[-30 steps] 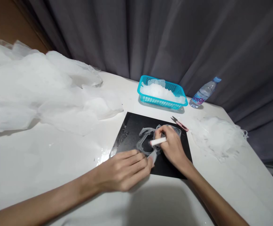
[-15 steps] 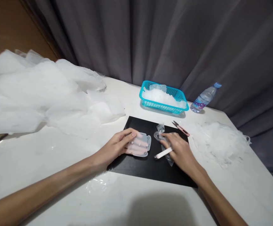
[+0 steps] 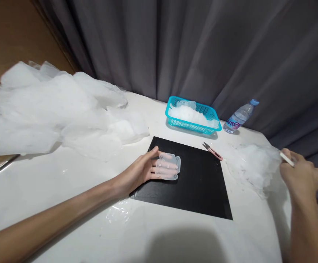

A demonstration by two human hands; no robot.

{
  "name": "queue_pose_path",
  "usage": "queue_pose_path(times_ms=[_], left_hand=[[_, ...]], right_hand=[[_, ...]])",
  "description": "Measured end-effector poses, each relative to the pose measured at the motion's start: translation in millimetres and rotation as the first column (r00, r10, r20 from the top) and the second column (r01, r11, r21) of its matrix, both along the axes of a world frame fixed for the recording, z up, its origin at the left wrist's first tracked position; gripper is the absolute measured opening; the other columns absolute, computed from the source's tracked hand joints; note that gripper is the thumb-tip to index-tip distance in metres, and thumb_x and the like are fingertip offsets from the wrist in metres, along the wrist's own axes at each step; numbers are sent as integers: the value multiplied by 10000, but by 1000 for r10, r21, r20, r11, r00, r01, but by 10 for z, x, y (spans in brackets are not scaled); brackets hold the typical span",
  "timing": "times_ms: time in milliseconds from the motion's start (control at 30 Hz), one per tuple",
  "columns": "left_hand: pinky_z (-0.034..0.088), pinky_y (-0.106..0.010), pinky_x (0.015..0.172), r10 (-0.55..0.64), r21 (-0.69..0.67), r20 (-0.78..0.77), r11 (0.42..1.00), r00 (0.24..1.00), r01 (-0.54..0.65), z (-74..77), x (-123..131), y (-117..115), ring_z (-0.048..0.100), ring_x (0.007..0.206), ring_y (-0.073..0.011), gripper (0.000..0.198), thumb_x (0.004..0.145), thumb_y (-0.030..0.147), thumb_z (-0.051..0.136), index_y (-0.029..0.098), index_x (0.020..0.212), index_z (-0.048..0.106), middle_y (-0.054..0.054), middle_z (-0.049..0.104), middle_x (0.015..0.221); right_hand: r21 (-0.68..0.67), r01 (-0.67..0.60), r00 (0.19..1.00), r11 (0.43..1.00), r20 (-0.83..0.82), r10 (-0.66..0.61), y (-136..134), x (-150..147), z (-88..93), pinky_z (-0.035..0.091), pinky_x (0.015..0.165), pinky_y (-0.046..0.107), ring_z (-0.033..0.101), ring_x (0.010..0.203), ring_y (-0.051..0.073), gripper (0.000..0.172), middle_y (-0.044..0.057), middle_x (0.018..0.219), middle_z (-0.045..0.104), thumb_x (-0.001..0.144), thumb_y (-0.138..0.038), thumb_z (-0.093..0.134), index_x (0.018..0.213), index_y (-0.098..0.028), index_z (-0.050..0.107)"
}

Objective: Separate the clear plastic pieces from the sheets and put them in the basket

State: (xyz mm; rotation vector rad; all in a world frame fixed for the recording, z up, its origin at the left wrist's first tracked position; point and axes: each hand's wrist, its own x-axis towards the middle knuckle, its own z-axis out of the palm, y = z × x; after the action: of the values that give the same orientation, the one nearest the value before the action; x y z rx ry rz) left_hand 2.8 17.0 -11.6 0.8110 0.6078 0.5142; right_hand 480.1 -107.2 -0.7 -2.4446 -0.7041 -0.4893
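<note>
A translucent, flat plastic piece point(image 3: 169, 166) is resting on the slightly spread fingers of the left hand point(image 3: 144, 170).
It is lying over a black rectangular mat point(image 3: 202, 190); the right hand point(image 3: 301, 177) is clasping fingers around a white stick-shaped tool point(image 3: 287, 159).

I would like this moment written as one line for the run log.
left hand: open, bearing translucent piece over black mat; right hand: gripping white tool beside translucent pile; pink snips: near mat's far right corner
</note>
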Motion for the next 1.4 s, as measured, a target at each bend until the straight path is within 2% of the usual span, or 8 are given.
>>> queue_pose_path(times_ms=[233, 333, 467, 633, 833, 1100, 1267, 1400], left_hand=[[548, -526, 1079, -5, -20, 10, 1000, 1000, 5, 3, -4, 12, 748, 1155, -350, 494, 1064, 548, 518, 121, 1277, 648, -201, 778, 1192], [539, -533, 1090, -9, -34, 13, 999, 1000, 9, -24, -14, 21, 741, 1170, -350, 500, 1064, 545, 519, 124, 1304, 642, -200, 773, 1210], [527, -520, 1110, -18, -37, 31, 999, 999, 19, -57, -22, 34, 725, 1205, -348, 506, 1073, 546, 495, 129, 1315, 651, -198, 758, 1256], [523, -532, 1116, -12, -41, 20, 999, 1000, 13, -29, -16, 28, 731, 1189, -350, 515, 1072, 550, 494, 119, 1300, 660, -197, 769, 1229], [501, -502, 1141, -1, -70, 13, 998, 1000, 2, 9, -5, 30, 722, 1207, -335, 509, 1061, 552, 517, 118, 1283, 664, -192, 771, 1225], [505, -433, 1111, -19, 104, -107, 994, 994, 30, -87, -55, 59, 704, 1218, -299, 439, 1007, 515, 638, 164, 1266, 683, -148, 773, 1225], [570, -349, 823, 23, 602, -398, 761, 917, 242, 102, 205, 666, 754, 945, -270, 441, 880, 530, 741, 147, 1097, 716, -114, 797, 1031], [559, -361, 855, 225, 807, -365, 559, 903, 187, 486, 838, 1380, 727, 1003, -262, 397, 941, 448, 592, 128, 1169, 649, -130, 761, 1076]], right_hand=[[189, -112, 943, 976, 330, 44, -9, 285, -175, 298, 854, 784, 545, 1158, 579, 612, 306, 902, 644, 909, -666, 476, 981, -175, 835], [332, -222, 859, 917, 512, 23, 57, 128, -84, 265, 905, 848, 556, 1181, 595, 599, 352, 1080, 682, 936, -650, 474, 1101, -203, 837], [223, -412, 722, 883, 671, 168, 134, -364, 118, 402, 873, 723, 622, 1076, 484, 494, 272, 1000, 710, 1033, -512, 409, 1096, -241, 817], [-6, -549, 674, 836, 587, 448, 251, -935, 136, 443, 863, 537, 601, 942, 365, 394, 191, 927, 736, 1059, -438, 469, 915, -201, 748], [-170, -790, 507, 589, 358, 784, 430, -1323, -190, 448, 817, 430, 531, 848, 279, 275, 102, 897, 717, 1056, -376, 529, 911, -214, 697], [-228, -843, 461, 488, 163, 872, 493, -1699, -512, 520, 693, 328, 738, 941, 243, 257, 78, 1057, 774, 1107, -353, 456, 1075, -213, 669], [-193, -825, 522, 531, 101, 847, 515, -1771, -645, 529, 646, 310, 777, 875, 240, 277, 75, 1032, 799, 1108, -393, 448, 1100, -213, 658], [-214, -818, 535, 535, 61, 843, 535, -1828, -697, 532, 620, 311, 779, 929, 260, 238, 80, 1032, 789, 1095, -364, 464, 1137, -211, 642]])
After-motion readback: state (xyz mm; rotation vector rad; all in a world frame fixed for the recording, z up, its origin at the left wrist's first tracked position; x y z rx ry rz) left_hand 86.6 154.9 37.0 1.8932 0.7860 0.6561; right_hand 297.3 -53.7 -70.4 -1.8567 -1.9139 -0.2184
